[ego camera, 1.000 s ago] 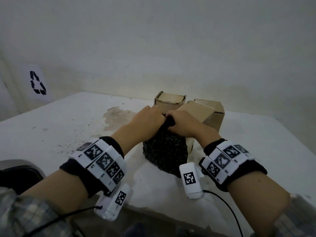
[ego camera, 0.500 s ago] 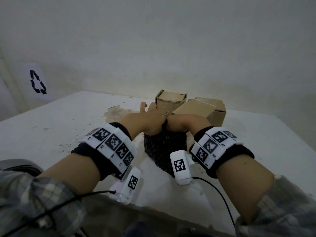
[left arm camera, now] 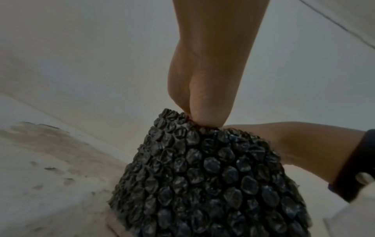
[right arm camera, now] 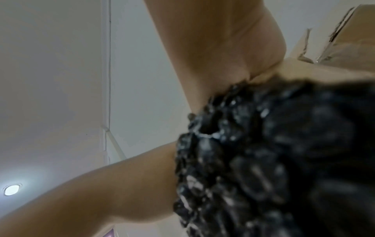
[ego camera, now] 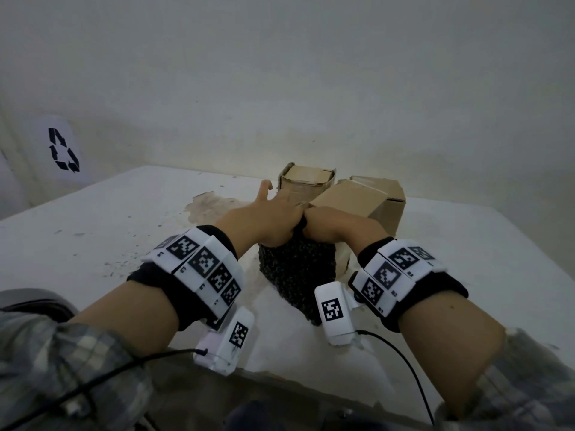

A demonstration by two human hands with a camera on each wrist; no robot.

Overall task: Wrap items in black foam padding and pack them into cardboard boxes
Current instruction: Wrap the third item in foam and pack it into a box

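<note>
We see the black padded bundle (ego camera: 297, 272) standing on the white table (ego camera: 93, 231), long axis upright, gathered top pointing up, before two cardboard boxes (ego camera: 357, 200). The left hand (ego camera: 264, 219) pinches its top; the right hand (ego camera: 326, 225) covers it, grip hidden.

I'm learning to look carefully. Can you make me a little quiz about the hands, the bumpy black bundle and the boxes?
1. True or false: the black padded bundle stands on the white table.
2. How many cardboard boxes stand behind it?
A. one
B. two
C. five
3. Which hand pinches the bundle's top in the left wrist view: left hand or right hand?

Key: 1 true; 2 B; 3 left hand.
</note>
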